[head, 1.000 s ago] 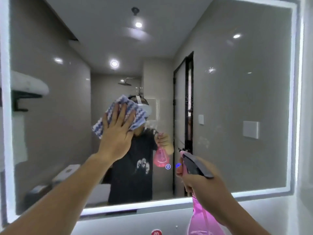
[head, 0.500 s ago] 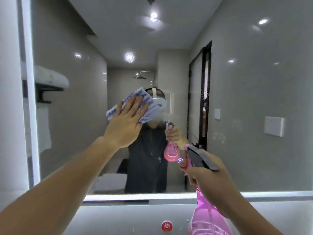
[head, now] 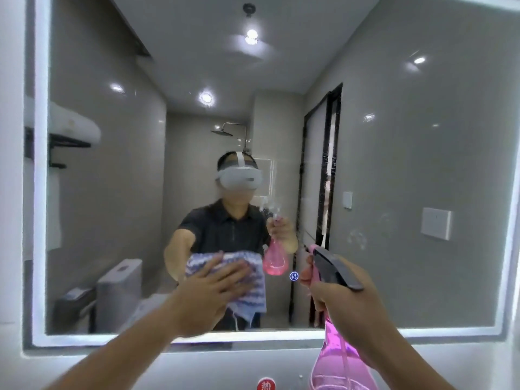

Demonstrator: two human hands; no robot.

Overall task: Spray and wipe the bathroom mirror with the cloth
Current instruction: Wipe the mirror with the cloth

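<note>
Pressing a blue-and-white striped woven cloth [head: 254,291] flat against the large rectangular wall mirror with a glowing white border [head: 408,164], using the left hand [head: 216,294]. Grip spread: fingers straight and fanned over the cloth, pointing toward 2 o'clock. Cloth low on the glass, near 6 o'clock of the mirror and a little left of centre, with a loose corner and threads hanging toward the lower border.

Holding a translucent pink plastic spray bottle with a dark grey trigger head [head: 337,358] in the right hand [head: 346,302], at 3 o'clock from the cloth and apart from it. Grip curled round the bottle's neck, nozzle aimed at the glass toward 10 o'clock. Cannot tell whether the trigger is squeezed.

On the glass between the two hands, a small round blue-lit touch icon [head: 293,276]. At 2 o'clock from the nozzle, faint smeared droplet marks [head: 357,239]. Below the mirror at 6 o'clock, a round red sticker with a white character [head: 266,384], cut off by the bottom edge.

Reflected: a person in a white headset and dark polo shirt, a white toilet [head: 119,288] at 8 o'clock, and a black-framed door [head: 323,175].
</note>
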